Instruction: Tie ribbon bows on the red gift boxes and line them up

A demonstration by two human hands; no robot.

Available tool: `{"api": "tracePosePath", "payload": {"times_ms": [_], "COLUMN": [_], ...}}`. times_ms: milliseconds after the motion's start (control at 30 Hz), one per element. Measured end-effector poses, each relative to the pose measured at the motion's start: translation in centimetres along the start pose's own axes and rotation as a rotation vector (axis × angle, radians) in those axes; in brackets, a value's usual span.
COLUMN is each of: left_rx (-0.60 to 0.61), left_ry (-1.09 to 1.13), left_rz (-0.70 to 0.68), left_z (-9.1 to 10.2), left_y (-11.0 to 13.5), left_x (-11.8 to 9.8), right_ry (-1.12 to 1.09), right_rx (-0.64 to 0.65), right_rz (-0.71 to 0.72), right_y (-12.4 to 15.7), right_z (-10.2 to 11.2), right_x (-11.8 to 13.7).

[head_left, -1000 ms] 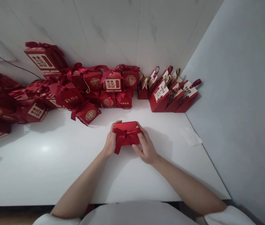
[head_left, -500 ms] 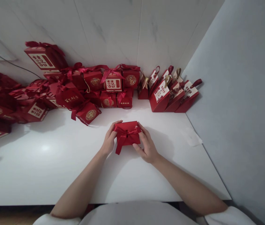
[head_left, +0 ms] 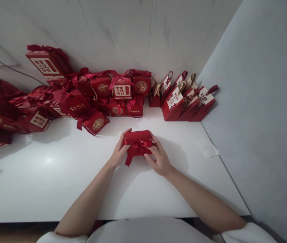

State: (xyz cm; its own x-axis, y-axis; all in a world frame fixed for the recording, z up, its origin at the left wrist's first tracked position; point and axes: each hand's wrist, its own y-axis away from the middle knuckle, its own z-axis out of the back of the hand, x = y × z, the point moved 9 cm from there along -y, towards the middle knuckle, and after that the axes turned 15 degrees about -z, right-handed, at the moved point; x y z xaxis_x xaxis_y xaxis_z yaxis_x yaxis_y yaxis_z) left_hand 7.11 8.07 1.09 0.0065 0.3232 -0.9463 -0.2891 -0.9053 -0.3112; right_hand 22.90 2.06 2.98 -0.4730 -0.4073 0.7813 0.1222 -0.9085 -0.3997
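Between my two hands is a small red gift box [head_left: 137, 136] with a red ribbon [head_left: 138, 146] tied in a bow across it. One ribbon tail hangs toward me on the left. My left hand [head_left: 119, 151] grips the box's left side, fingers along its far edge and thumb by the bow. On the right side my right hand [head_left: 159, 156] holds it, with the index finger near the bow and the thumb at the near edge. The box's underside is hidden, so I cannot tell whether it touches the table.
Stacked red gift boxes [head_left: 78, 107] with bows line the wall behind. Several triangular red boxes [head_left: 173, 104] with strap loops stand at the back right. A white slip [head_left: 210, 148] lies by the table's [head_left: 57, 189] right edge. A cable [head_left: 14, 66] runs along the wall at left.
The box has tipped a little between my hands, so more of its far flat side shows and the bow sits lower. Both hands have barely moved.
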Motion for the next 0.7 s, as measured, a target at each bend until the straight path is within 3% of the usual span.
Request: {"api": "tracePosePath", "payload": {"times_ms": [333,700], "left_rx": [-0.101,-0.103], "left_ry": [0.037,-0.134], "left_rz": [0.026,0.019], "left_z": [0.9,1.0], "left_y": [0.1,-0.3], "left_x": [1.9,-0.4], "right_ry": [0.022,0.023], "right_rx": [-0.044,-0.056], "right_rz": [0.056,0.06], "right_y": [0.2,0.3], "right_z": [0.1,0.3], "right_x": [0.3,0.0]}}
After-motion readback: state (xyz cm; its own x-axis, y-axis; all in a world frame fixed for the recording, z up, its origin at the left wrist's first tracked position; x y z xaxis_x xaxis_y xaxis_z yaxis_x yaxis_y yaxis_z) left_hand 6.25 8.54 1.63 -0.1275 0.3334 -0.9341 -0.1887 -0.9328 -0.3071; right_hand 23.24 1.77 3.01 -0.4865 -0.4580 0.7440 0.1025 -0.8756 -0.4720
